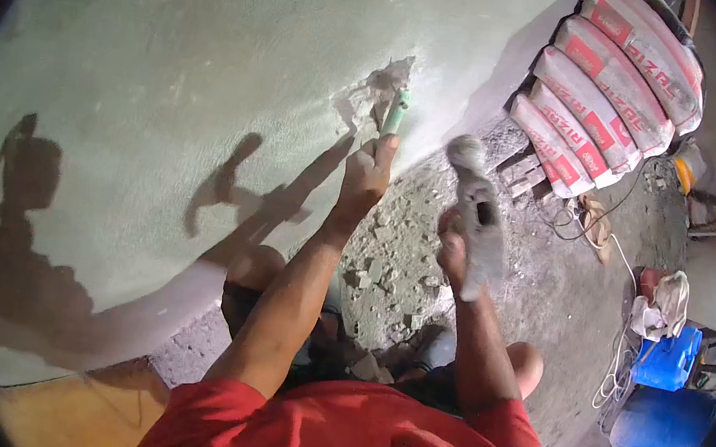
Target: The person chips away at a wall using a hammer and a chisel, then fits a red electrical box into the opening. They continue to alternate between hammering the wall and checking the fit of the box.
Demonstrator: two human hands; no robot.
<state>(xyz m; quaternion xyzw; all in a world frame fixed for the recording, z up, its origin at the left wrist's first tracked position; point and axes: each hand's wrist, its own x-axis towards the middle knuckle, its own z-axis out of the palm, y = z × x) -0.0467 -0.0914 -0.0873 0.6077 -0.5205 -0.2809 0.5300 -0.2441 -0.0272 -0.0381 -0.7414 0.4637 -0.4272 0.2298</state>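
The person's left hand (367, 172) is closed around a green rod-like tool (396, 114), whose upper end points toward 12 o'clock, at the edge of a rough, chipped hollow (378, 90) in the pale green wall (177, 39). Whether the tool touches the wall there cannot be told. The right hand (451, 249), just right of the middle of the view, grips a claw hammer (477, 210); its head is raised toward the camera, slightly blurred, and hides most of the handle. The hammer is apart from the green tool. Shadows of the hammer, arms and head fall on the wall toward 9 o'clock. Broken rubble (385, 253) covers the floor (542, 295) below the hollow, between the forearms. Red-and-white bags (607, 97) lie stacked toward 2 o'clock. A white cord (633, 292) curves down toward a blue container (667, 356) between 3 and 4 o'clock, with a larger blue drum (663, 432) at 4 o'clock.
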